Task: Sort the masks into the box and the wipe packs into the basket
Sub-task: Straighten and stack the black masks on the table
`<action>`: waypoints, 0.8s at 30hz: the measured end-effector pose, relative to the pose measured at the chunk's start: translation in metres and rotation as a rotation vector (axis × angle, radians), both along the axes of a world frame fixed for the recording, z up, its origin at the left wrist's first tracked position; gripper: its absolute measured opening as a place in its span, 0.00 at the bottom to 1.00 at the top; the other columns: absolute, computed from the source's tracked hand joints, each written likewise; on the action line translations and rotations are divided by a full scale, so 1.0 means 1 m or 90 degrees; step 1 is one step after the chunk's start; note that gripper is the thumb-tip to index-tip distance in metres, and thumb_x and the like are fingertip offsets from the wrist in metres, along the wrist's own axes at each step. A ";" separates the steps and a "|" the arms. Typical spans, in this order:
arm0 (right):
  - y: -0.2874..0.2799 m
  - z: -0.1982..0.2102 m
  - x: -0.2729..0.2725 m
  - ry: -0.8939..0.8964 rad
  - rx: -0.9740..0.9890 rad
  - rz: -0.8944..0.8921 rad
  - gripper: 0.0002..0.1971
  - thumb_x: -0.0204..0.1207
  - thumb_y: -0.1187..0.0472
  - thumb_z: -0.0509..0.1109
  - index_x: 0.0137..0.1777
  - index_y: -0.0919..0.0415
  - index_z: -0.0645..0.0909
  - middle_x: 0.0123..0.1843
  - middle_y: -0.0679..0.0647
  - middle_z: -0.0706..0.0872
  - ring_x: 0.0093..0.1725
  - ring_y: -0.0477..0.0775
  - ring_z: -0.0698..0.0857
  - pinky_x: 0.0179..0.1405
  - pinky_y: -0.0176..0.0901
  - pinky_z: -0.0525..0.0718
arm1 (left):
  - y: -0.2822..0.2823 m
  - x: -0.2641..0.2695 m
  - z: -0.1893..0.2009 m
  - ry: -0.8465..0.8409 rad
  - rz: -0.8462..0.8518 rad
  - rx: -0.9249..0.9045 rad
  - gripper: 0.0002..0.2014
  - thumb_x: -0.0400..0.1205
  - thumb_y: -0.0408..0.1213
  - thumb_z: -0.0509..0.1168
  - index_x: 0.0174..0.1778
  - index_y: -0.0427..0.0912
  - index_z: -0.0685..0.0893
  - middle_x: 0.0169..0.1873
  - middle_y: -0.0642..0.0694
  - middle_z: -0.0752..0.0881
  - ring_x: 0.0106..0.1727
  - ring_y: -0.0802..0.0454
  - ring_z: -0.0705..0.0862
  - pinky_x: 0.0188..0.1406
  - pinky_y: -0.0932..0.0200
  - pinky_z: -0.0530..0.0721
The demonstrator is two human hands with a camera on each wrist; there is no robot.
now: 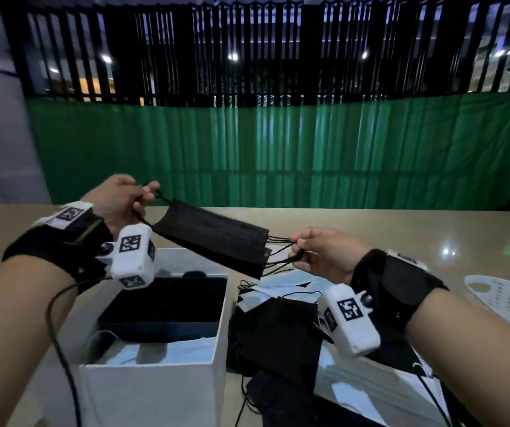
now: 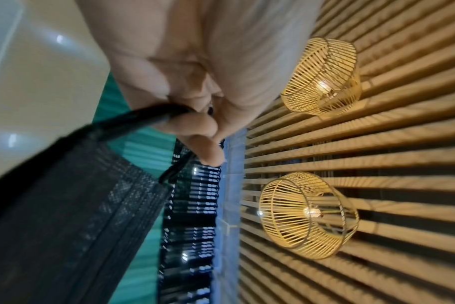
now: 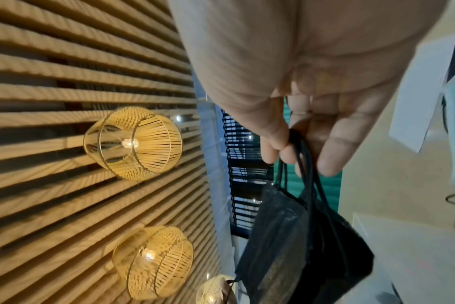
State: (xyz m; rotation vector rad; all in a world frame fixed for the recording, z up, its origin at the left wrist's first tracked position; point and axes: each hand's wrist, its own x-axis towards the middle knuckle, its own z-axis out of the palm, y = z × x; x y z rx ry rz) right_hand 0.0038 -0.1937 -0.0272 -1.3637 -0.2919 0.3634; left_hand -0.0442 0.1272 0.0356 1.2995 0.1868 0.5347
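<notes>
A stack of black masks [image 1: 216,235] hangs stretched in the air between my hands, above the far edge of the white box [image 1: 155,392]. My left hand [image 1: 124,198] pinches the ear loops at the stack's left end; the left wrist view shows the loops in those fingers [image 2: 192,123] and the mask fabric [image 2: 65,216]. My right hand [image 1: 315,251] pinches the loops at the right end, and the masks [image 3: 299,246] dangle from it in the right wrist view. Blue masks and a dark tray lie inside the box. A white basket [image 1: 506,300] sits at the far right.
A loose pile of black masks [image 1: 278,334] and light blue masks [image 1: 284,285] lies on the beige table [image 1: 432,235] right of the box. White packs [image 1: 370,392] lie under my right forearm. A green curtain and dark fence stand behind the table.
</notes>
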 end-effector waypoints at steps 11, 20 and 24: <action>0.078 -0.006 0.012 -0.052 -0.088 -0.038 0.17 0.81 0.78 0.53 0.38 0.63 0.78 0.33 0.57 0.77 0.26 0.47 0.76 0.21 0.29 0.79 | 0.088 -0.043 -0.042 0.413 -0.035 0.503 0.10 0.78 0.25 0.67 0.37 0.41 0.75 0.19 0.48 0.75 0.11 0.58 0.62 0.12 0.72 0.55; 0.100 -0.021 0.010 -0.029 -0.175 0.059 0.18 0.79 0.82 0.51 0.41 0.69 0.81 0.36 0.59 0.79 0.34 0.50 0.80 0.27 0.31 0.84 | 0.074 -0.036 -0.041 0.227 0.040 0.189 0.12 0.81 0.19 0.60 0.40 0.40 0.72 0.21 0.42 0.79 0.11 0.59 0.73 0.09 0.71 0.70; 0.100 -0.027 0.011 0.010 -0.170 0.097 0.14 0.79 0.80 0.56 0.45 0.68 0.82 0.40 0.61 0.83 0.36 0.52 0.84 0.34 0.34 0.86 | 0.064 -0.031 -0.055 0.260 0.025 0.193 0.12 0.81 0.15 0.57 0.42 0.38 0.73 0.33 0.35 0.80 0.15 0.55 0.81 0.14 0.68 0.78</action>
